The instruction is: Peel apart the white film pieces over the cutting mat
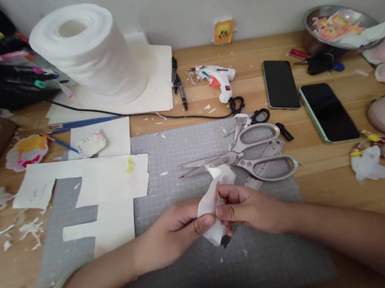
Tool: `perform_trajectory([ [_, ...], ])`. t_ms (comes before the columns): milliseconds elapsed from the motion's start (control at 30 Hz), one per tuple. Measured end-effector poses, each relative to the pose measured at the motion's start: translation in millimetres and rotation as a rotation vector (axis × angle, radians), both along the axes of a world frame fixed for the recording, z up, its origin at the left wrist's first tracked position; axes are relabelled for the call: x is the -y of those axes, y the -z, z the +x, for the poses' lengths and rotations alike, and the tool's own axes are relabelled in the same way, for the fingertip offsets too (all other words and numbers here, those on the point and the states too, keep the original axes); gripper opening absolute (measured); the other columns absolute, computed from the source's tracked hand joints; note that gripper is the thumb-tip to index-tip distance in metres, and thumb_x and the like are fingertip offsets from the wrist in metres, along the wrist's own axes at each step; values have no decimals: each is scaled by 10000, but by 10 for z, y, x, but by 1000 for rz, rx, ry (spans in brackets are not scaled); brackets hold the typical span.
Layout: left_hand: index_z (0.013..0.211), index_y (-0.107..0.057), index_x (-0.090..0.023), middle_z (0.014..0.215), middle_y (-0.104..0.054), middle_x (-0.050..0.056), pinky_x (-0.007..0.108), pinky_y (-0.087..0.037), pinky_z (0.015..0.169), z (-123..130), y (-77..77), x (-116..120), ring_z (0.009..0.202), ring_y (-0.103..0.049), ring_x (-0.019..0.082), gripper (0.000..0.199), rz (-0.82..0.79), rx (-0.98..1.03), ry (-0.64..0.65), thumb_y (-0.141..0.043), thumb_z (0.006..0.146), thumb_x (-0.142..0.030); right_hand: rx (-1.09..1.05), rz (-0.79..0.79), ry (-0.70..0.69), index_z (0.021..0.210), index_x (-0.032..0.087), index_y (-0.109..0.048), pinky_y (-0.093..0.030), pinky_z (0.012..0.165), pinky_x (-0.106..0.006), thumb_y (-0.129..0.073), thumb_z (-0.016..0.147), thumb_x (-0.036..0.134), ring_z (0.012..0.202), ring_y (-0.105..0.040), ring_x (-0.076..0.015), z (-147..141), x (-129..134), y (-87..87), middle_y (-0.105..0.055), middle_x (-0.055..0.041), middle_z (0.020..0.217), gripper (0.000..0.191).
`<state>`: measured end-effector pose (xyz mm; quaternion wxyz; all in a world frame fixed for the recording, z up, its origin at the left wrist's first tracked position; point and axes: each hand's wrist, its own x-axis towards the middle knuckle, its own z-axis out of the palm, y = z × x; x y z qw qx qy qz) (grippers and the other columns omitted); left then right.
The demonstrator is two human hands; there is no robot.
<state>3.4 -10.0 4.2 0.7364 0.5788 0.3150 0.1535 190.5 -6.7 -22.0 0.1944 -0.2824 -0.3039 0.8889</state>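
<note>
A crumpled piece of thin white tissue [210, 204] is between my two hands above the cutting mat. My left hand [180, 226] pinches its left side between thumb and fingers. On the right side, the thumb and fingers of my right hand [248, 208] press the tissue. Something small and black [225, 241] shows below my right fingers; its kind is hidden. Large grey scissors [233, 157] lie with blades apart just beyond my hands, partly over a metal ruler [263, 164]. Smaller black-handled scissors [259, 116] lie behind them.
White paper cut-outs [110, 176] lie left on the grey cutting mat [164, 148]. A big white tissue roll [91, 58], glue gun [221, 81] with black cord and pens [179, 83] stand or lie behind. Right are phones [330, 112] and a metal bowl [310, 33] of scraps.
</note>
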Motion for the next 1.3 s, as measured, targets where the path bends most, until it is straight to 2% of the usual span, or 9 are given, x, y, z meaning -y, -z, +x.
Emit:
perform_trajectory([
  [100,965,-684,-163,953,-678,64,250,-421,786,3,-11,-13,863,-593,158,325,21,39,18,-424,905,-348,-28,46,-22,762,134,-524,-387,520,-192,-677,713,485,522,-482,-52,0,25,27,-515,49,569,386],
  [167,965,-687,-160,962,-678,73,250,-416,790,7,-18,-20,877,-590,163,333,25,62,26,-432,900,-364,-60,23,-9,740,132,-527,-372,520,-196,-697,699,473,514,-472,-51,1,49,38,-512,49,555,383],
  [333,931,-695,-149,947,-679,86,271,-428,776,-6,-36,-27,899,-591,190,399,-157,139,23,-455,866,-461,-221,-188,37,722,140,-524,-363,546,-212,-752,659,422,532,-488,-62,27,55,14,-507,51,564,368],
  [433,861,-701,-149,928,-676,71,262,-426,751,-21,-35,-16,848,-581,173,416,-195,141,24,-476,841,-498,-262,-257,76,694,139,-511,-364,553,-215,-743,687,377,560,-510,-75,43,6,-14,-516,38,571,333],
  [533,935,-688,-149,931,-674,64,248,-422,732,-19,-14,3,814,-571,156,405,-190,90,-29,-488,839,-487,-170,-191,107,700,136,-503,-360,539,-204,-708,727,378,539,-499,-65,29,-28,-28,-535,29,582,318],
  [633,959,-686,-148,910,-678,59,250,-423,750,-6,14,16,820,-577,154,373,-198,66,-77,-459,874,-430,-97,-106,69,757,148,-493,-366,521,-198,-703,713,429,510,-482,-56,1,-27,-31,-538,43,587,353],
  [833,959,-693,-157,854,-672,41,235,-421,746,2,16,13,784,-574,139,341,-126,37,-41,-451,887,-387,5,83,4,725,135,-508,-362,521,-193,-673,725,466,516,-469,-49,4,4,-4,-505,51,566,369],
  [1067,944,-701,-150,875,-657,55,216,-403,707,20,-6,1,756,-540,130,367,-159,119,-15,-474,865,-427,-86,10,33,674,126,-530,-346,506,-191,-730,660,468,490,-464,-48,1,78,80,-523,44,541,396],
  [1300,837,-703,-138,760,-652,49,205,-411,587,-16,15,49,609,-534,110,368,-459,255,-32,-555,800,-474,-317,-132,2,682,140,-516,-406,602,-232,-729,703,371,569,-543,-86,36,72,20,-589,19,586,315],
])
